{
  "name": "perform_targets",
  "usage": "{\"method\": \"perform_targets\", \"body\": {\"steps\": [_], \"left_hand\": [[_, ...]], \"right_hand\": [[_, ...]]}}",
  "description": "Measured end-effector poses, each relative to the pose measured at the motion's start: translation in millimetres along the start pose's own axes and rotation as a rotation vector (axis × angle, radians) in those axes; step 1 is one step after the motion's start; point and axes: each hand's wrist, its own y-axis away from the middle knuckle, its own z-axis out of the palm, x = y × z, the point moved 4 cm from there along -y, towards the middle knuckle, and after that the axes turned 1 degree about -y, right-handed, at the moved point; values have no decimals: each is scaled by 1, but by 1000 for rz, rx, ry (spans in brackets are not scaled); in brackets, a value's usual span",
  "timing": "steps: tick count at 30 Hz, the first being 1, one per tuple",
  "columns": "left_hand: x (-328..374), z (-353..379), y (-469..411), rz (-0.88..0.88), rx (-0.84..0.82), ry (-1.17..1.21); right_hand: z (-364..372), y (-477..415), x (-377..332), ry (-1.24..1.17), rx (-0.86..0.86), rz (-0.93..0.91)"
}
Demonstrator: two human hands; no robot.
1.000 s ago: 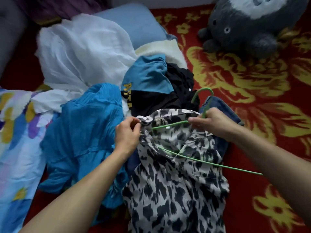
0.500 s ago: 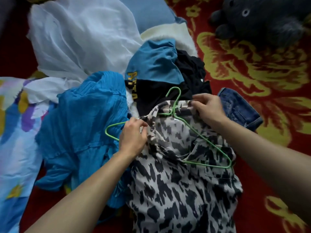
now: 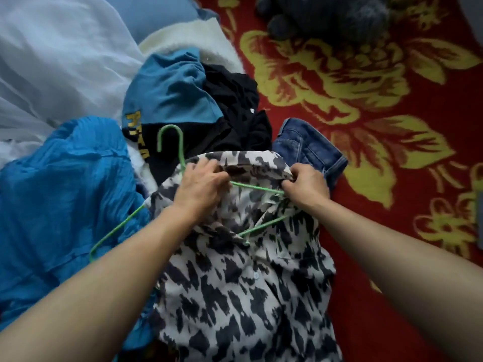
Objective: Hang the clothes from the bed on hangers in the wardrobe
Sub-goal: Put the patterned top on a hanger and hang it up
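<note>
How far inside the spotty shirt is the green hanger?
Partly in. One end of the green hanger lies under the spotty shirt by the right hand; its other end and hook stick out.

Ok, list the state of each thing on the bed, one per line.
print shirt, lying flat, collar held by both hands
green hanger, partly inside the print shirt, hook out past the collar, left end bare
left hand, grips the collar near the hanger's neck
right hand, pinches the collar's right end
blue garment, crumpled, unhung
black-and-blue top, crumpled, unhung
jeans, folded, unhung
</note>
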Motion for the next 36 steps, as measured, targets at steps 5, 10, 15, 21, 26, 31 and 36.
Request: {"method": "perform_targets", "body": {"steps": [5, 10, 15, 21, 26, 31, 36], "left_hand": [[-35, -15, 9, -149, 54, 4], [-19, -20, 4, -98, 115, 7], [-2, -21, 15, 98, 173, -1], [2, -20, 5, -201, 133, 15], [32, -14, -47, -221, 132, 159], [6, -28, -9, -352, 379, 193], [-54, 2, 83, -774, 79, 277]], "right_hand": [[-21, 5, 31, -212, -4, 23], [-19, 1, 35, -635, 94, 207], [-32, -12, 35, -723, 255, 303], [-47, 19, 2, -500, 163, -282], [-12, 51, 3, -233, -135, -402], [-34, 38, 20, 100, -23, -250], [-59, 19, -45, -16, 243, -490]]}}
